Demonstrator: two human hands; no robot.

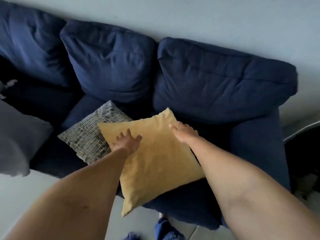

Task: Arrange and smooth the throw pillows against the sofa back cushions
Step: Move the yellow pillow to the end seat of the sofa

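Head view, looking down on a navy blue sofa (256, 153) set against a pale grey wall (207, 18), pale floor (34, 191) showing below its front edge. Three rumpled navy back cushions (110, 63) leaning along the wall side of the sofa. Yellow pillow (154, 161) lying flat on the sofa seat, well short of the back cushions, one corner hanging past the sofa's front edge over the floor. Grey patterned pillow (90, 134) flat on the seat just left of the yellow one, partly tucked beneath it. Plain grey pillow (20, 135) further toward the sofa's left end. Left hand (127, 140) spread wide, palm down on the yellow pillow's left edge. Right hand (185, 131) flat with fingers extended on the pillow's right edge, toward the back cushions; neither hand closed around the fabric. Dark object (303, 153) past the sofa's right arm, too dim to identify.
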